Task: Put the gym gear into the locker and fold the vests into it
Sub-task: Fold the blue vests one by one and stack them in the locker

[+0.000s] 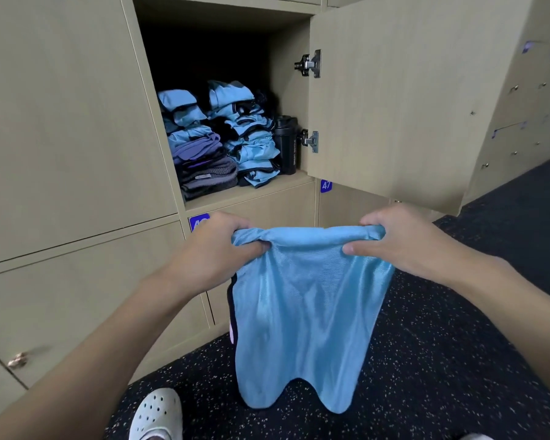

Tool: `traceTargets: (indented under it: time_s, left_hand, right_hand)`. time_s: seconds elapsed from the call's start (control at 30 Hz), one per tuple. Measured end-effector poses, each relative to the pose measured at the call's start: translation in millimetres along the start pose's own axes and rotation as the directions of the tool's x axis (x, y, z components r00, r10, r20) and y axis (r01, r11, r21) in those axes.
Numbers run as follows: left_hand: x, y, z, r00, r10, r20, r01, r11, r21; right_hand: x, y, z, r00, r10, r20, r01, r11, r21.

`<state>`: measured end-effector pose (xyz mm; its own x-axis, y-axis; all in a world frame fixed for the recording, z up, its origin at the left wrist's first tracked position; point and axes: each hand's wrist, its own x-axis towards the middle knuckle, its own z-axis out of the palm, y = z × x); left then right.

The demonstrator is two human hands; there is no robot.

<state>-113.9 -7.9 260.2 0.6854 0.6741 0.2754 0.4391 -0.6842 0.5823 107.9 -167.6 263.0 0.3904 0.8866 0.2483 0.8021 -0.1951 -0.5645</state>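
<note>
from the head camera: left hand [218, 246] and right hand [404, 238] each pinch a top corner of the shiny light-blue mesh vest [302, 309], fingers curled tight into bunched cloth, and it hangs limp over the speckled black floor [458, 360] below the open beige wooden locker [245, 193]; it looks feather-light, floppy and slick, so i'd grip the edges firmly, because folded blue vests [251, 134] already crowd a black bottle [285, 144] inside

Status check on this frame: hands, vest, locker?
Left hand and right hand grip the vest by its top; it hangs down. The locker is open, with folded stacks inside. Nothing blocks the opening.
</note>
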Motion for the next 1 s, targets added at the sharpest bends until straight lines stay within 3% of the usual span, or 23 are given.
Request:
traceTargets:
  time_s: [0.17,0.3,0.43,0.5,0.57,0.77,0.9,1.0]
  left_hand:
    - [0,2,1,0.998,0.048,-0.043,-0.047,0.999,0.026]
    - [0,11,8,0.997,-0.073,0.013,0.074,0.982,-0.175]
    - [1,16,19,0.989,-0.144,0.027,0.145,0.939,-0.310]
    - [2,18,24,0.983,-0.182,0.001,0.173,0.931,-0.321]
    - [2,22,28,0.979,-0.203,-0.013,0.188,0.926,-0.327]
    - [1,32,42,0.983,-0.182,0.033,0.184,0.930,-0.319]
    - [-1,38,40,0.990,-0.109,0.090,0.136,0.903,-0.407]
    - [-4,38,32,0.992,-0.020,0.123,0.080,0.862,-0.501]
  right_hand:
    - [5,7,-1,0.989,-0.090,-0.121,0.084,0.995,-0.054]
    - [3,2,-1,0.985,-0.039,-0.171,0.047,0.998,0.046]
    - [4,-3,2,0.982,0.011,-0.187,-0.009,1.000,0.014]
    - [5,-8,4,0.986,0.084,-0.143,-0.081,0.996,0.023]
    - [3,-15,7,0.982,0.176,-0.063,-0.166,0.976,0.143]
    - [-5,-40,26,0.926,0.281,0.251,-0.375,0.751,0.543]
    - [-4,-47,29,0.918,0.125,0.376,-0.377,0.562,0.736]
    - [-5,-45,26,0.892,-0.035,0.450,-0.368,0.520,0.771]
